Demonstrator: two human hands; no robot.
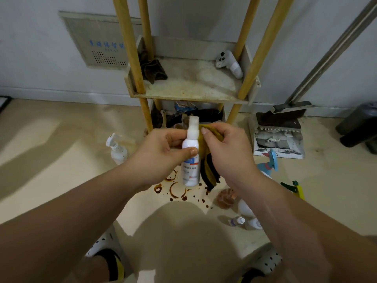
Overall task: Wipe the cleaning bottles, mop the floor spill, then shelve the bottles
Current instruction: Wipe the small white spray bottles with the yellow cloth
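left grip (161,149) curled round white bottle (191,160), upright, cap up, over floor spill (175,190) | right grip (226,152) pinches yellow cloth (207,162) against bottle's right side | next wipe likely runs down its long axis

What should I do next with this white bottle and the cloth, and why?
Probably draw the cloth down the white bottle. The left hand grips the bottle upright near its top, and the right hand pinches the cloth against its neck, so the lower body may be unwiped. The brown spill on the floor can wait.
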